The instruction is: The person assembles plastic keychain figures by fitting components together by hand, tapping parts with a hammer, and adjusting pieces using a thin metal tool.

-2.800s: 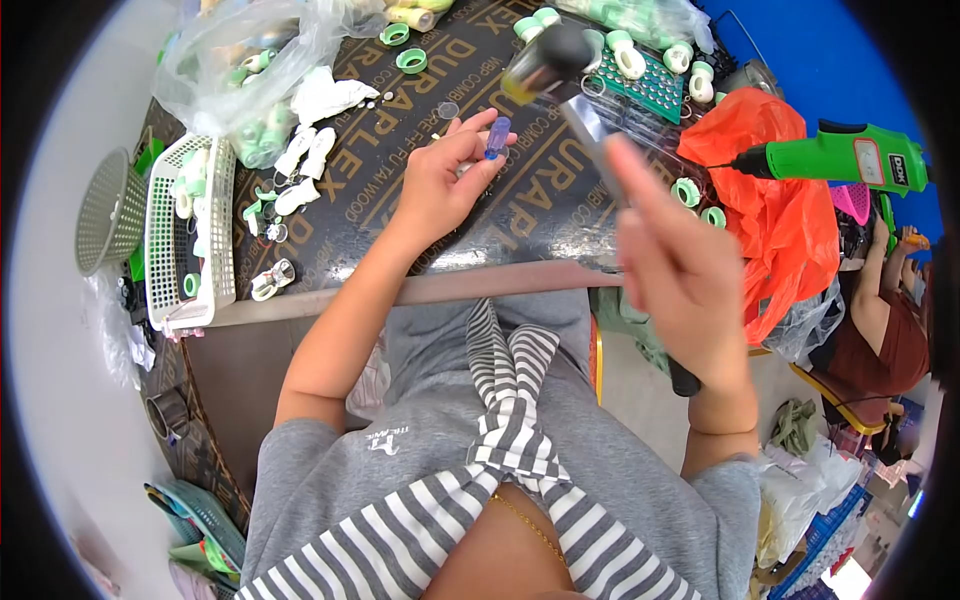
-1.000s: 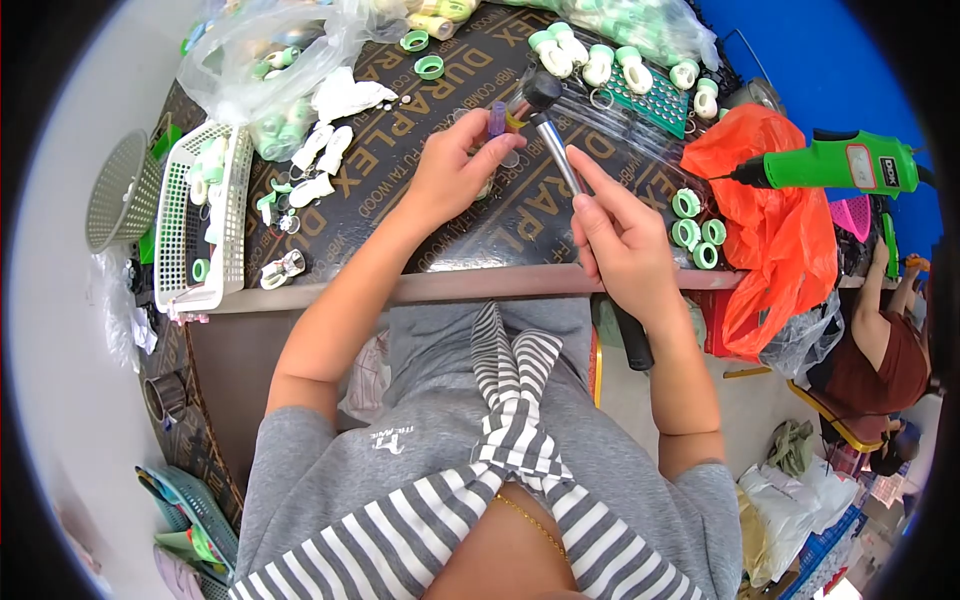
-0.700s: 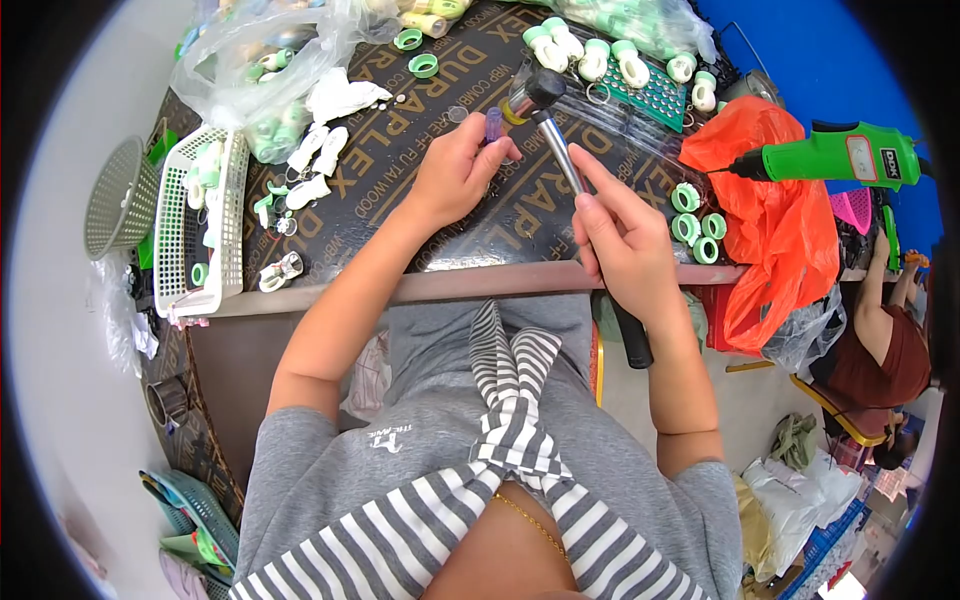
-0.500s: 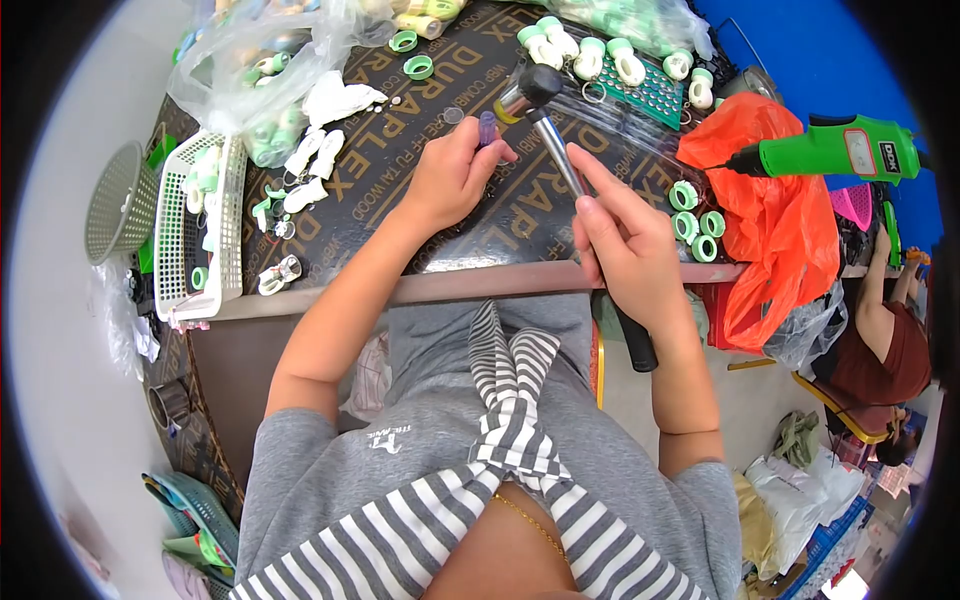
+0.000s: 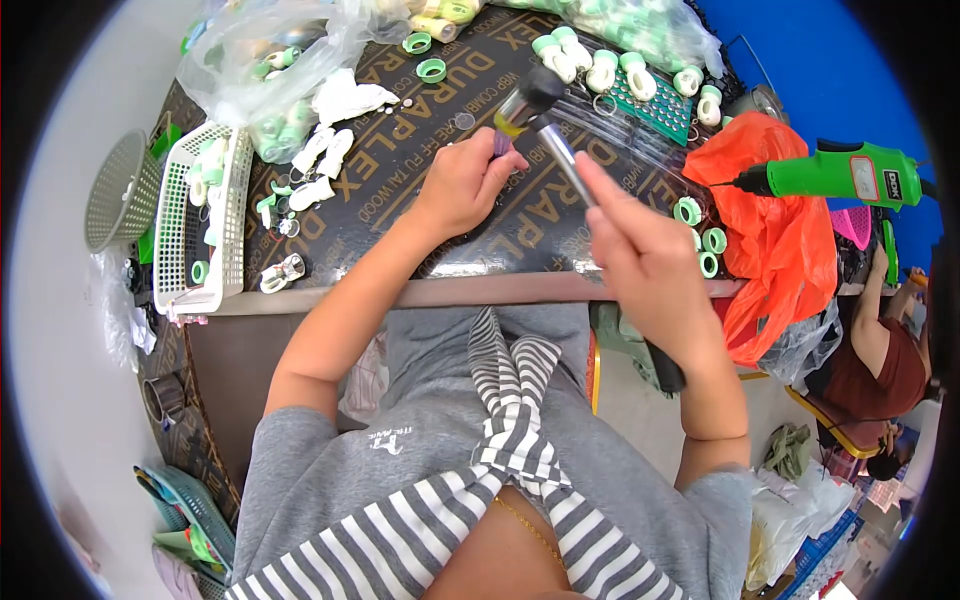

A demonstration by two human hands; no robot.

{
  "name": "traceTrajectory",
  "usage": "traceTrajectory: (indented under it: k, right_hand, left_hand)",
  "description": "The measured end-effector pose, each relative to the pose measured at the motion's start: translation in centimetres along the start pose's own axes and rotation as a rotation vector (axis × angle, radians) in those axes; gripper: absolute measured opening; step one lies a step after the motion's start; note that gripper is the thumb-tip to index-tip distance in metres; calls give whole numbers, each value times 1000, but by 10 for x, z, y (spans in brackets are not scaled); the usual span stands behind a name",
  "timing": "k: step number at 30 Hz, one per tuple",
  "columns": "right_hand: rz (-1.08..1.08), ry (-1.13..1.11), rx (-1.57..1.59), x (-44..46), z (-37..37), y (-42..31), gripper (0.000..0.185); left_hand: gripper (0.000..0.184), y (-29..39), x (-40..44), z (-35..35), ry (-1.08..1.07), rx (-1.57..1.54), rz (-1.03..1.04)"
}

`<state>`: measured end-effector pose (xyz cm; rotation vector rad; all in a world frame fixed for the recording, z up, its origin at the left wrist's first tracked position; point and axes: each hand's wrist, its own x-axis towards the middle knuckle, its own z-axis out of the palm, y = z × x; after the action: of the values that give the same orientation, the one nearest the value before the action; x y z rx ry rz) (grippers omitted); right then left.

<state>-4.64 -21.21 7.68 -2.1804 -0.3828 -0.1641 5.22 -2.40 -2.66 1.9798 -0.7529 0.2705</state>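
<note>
My left hand (image 5: 465,185) is closed round a small purple tool (image 5: 501,143) that stands up from its fingers over the dark table (image 5: 400,230). My right hand (image 5: 655,265) grips a hammer (image 5: 563,155) by its metal shaft, with the black handle end sticking out below the hand. The hammer's head, black with a yellow face, is right at the top of the purple tool; whether they touch is unclear. Whatever lies under the left fingers is hidden. A clear disc (image 5: 464,121) lies just beyond the left hand.
A white basket (image 5: 240,200) of green and white parts stands left, beside white pieces (image 5: 336,152). Green rings (image 5: 714,240), an orange bag (image 5: 780,230) and a green power driver (image 5: 835,175) are on the right. A green tray (image 5: 650,105) lies behind. Another person (image 5: 890,355) sits far right.
The hammer was raised and blurred earlier, then came down to the purple tool. Since the last frame my right hand has shifted right and down, and the hammer's head now overlaps the tool's top.
</note>
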Motion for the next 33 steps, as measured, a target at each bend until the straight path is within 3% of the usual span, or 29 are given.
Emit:
traceTrajectory:
  k: [2, 4, 6, 8, 9, 11, 12, 14, 15, 17, 18, 19, 20, 22, 24, 25, 30, 31, 32, 33]
  right_hand:
    - [94, 43, 84, 3, -16, -17, 35]
    - [31, 225, 113, 2, -24, -33, 34]
    - [-172, 126, -69, 5, -9, -11, 36]
    - [-87, -22, -159, 4, 2, 2, 38]
    - [86, -78, -124, 4, -9, -7, 36]
    - [-50, 137, 40, 6, -19, -21, 35]
    - [40, 202, 72, 5, -26, -35, 32]
    - [-99, 136, -29, 6, -19, -22, 32]
    - [-272, 93, -198, 9, -3, -2, 34]
    - [-116, 7, -142, 4, 3, 1, 38]
    - [-57, -16, -121, 5, -6, -5, 38]
    - [-193, 116, -102, 8, -8, -7, 38]
    - [-99, 152, -17, 6, -18, -20, 35]
    - [-521, 308, -125, 11, -26, -21, 36]
    - [-206, 21, -130, 5, 5, 8, 39]
    - [-212, 10, -229, 4, 10, 12, 39]
    - [-97, 177, 1, 3, -20, -27, 38]
    - [-282, 198, -104, 6, -7, -13, 38]
    - [-245, 26, -174, 0, 15, 13, 38]
    - [-188, 27, -81, 1, 9, 6, 39]
  left_hand:
    - [14, -9, 1, 2, 10, 3, 61]
    - [16, -10, -1, 5, 18, -1, 114]
    - [16, -8, 0, 5, 45, -35, 67]
    - [16, 2, -1, 0, 8, -38, 16]
    - [16, 3, 1, -1, -16, -38, -40]
    - [17, -9, 0, 4, 18, -49, 62]
    - [17, -10, 1, 6, 47, -52, 77]
    - [19, -9, 2, 7, 75, -75, 92]
    - [16, -4, 1, 3, 44, -49, 29]
    - [16, 3, 1, -1, 5, -16, -46]
    - [16, -5, 2, 2, 21, -49, 10]
    - [16, -10, 1, 5, 27, -87, 54]
    - [16, -16, 0, 6, 2, -71, 44]
    - [16, -13, -1, 8, 17, -101, 31]
    - [16, 0, -1, 0, -5, 0, -63]
    - [15, 3, -2, -1, -14, 4, -65]
    - [14, -10, 0, 7, 44, -107, 21]
    - [15, -5, -1, 5, 30, -88, -25]
    - [15, 2, 0, 1, 17, -67, -62]
    - [16, 7, 1, -4, -58, 24, -99]
